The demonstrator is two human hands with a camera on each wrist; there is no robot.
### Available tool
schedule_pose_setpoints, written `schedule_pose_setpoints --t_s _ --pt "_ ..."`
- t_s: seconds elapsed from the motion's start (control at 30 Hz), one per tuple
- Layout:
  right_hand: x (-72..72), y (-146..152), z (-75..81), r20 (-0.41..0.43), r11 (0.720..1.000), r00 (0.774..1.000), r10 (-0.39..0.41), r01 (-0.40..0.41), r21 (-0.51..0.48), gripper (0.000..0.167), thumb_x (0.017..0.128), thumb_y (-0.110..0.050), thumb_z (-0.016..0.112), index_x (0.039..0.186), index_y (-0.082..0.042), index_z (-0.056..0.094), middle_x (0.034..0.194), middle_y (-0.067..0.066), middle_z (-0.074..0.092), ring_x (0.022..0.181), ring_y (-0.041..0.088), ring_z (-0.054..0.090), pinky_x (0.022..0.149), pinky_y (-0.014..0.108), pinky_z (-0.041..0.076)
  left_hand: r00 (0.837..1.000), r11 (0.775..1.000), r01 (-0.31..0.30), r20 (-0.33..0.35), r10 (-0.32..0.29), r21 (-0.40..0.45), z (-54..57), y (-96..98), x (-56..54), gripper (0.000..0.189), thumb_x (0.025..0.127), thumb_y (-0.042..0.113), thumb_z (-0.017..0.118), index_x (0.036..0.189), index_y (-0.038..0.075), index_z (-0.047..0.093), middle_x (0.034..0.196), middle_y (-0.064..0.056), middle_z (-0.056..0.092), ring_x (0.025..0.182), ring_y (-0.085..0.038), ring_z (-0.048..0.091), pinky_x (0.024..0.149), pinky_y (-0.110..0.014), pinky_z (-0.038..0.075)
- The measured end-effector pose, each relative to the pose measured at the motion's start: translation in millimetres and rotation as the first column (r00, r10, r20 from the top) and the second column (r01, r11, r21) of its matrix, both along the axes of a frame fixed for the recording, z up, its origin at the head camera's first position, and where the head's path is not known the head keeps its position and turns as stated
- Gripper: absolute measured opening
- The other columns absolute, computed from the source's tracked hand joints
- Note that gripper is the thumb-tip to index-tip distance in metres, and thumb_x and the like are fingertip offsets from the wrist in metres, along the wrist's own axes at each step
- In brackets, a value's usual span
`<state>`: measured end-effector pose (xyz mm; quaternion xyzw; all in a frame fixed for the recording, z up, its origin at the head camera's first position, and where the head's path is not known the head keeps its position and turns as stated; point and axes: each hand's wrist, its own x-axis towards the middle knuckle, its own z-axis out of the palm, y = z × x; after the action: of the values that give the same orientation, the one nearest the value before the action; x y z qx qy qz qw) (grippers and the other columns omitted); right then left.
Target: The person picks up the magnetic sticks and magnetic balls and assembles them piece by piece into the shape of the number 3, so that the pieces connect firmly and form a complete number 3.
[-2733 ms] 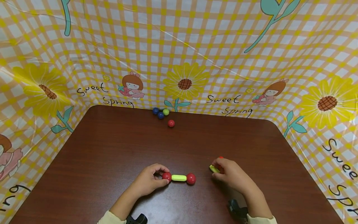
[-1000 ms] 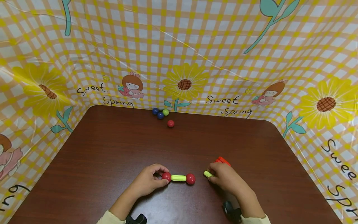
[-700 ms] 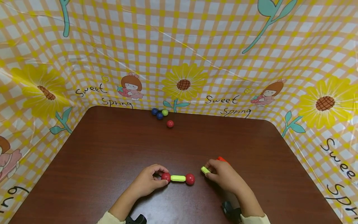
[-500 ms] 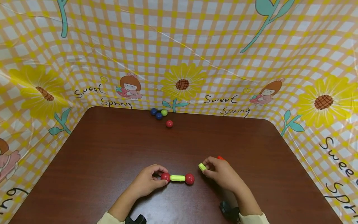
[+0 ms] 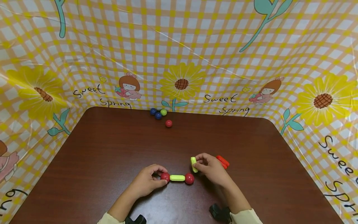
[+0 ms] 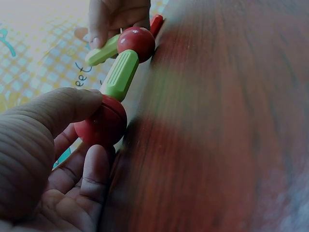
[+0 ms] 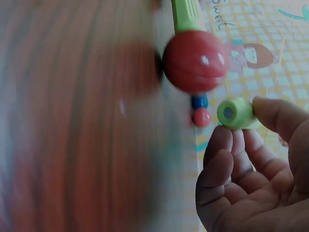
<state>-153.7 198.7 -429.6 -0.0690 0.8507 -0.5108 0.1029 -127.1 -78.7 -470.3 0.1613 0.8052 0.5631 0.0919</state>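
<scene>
The lime-green, plastic-looking rod (image 5: 193, 162), pinched by the right hand (image 5: 212, 168), has swung left in the head view, just beyond the glossy red right ball (image 5: 189, 179), apparently close enough to align. Left wrist: the left hand (image 6: 36, 154) grips the glossy red left ball (image 6: 110, 122). Right wrist: a gap shows.

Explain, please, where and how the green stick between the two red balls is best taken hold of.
Probably best to pinch this green stick at its middle from above, thumb and finger on its long, flat sides: it lies crosswise, and a red ball blocks each end.
</scene>
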Motion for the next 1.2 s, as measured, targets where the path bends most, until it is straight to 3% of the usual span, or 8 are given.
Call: schedule_pose_setpoints --t_s 0.23,0.4,0.97,1.2 --pt "-1.9 -10.9 -10.0 0.090 0.986 0.996 -0.019 0.034 -0.166 0.025 0.093 -0.007 0.066 0.112 0.007 0.057 0.089 0.006 0.062 0.079 0.020 0.059 0.064 0.031 0.051 1.000 1.000 0.003 -0.013 -0.003 -0.015 -0.7 -0.6 -0.2 0.025 0.082 0.014 0.082 0.104 0.012 0.070 0.096 0.000 0.064 0.081 -0.015 0.058 0.070 -0.024 0.049" --pt "-0.8 -15.1 -13.4 0.132 0.972 0.991 -0.027 0.057 -0.229 0.023 0.093 -0.004 0.065 0.110 0.007 0.055 0.085 0.006 0.061 0.076 0.019 0.059 0.062 0.028 0.049 1.000 1.000 0.004 -0.016 -0.004 -0.016 -2.1 -0.7 -0.7 0.025 0.082 0.013 0.081 0.104 0.011 0.070 0.096 0.000 0.064 0.083 -0.015 0.058 0.070 -0.024 0.049" --pt "0.8 -16.6 -12.3 0.160 0.977 0.987 0.017 0.018 -0.214 0.029 0.093 -0.005 0.064 0.116 0.010 0.053 0.085 0.006 0.061 0.076 0.017 0.059 0.066 0.032 0.052 1.000 1.000 0.011 -0.019 -0.012 -0.010 -1.1 -0.7 -0.9 0.024 0.082 0.011 0.080 0.103 0.011 0.070 0.095 0.001 0.064 0.081 -0.014 0.058 0.070 -0.024 0.049" --pt "1.3 -20.3 -14.0 0.159 0.981 0.987 -0.022 0.052 -0.187 0.028 0.092 -0.004 0.065 0.113 0.011 0.056 0.086 0.007 0.063 0.076 0.016 0.060 0.067 0.030 0.053 0.999 1.000 0.017 -0.030 -0.018 -0.022 -1.1 -1.6 -1.1 0.023 0.083 0.011 0.080 0.104 0.011 0.070 0.095 0.001 0.064 0.083 -0.014 0.058 0.071 -0.025 0.049"
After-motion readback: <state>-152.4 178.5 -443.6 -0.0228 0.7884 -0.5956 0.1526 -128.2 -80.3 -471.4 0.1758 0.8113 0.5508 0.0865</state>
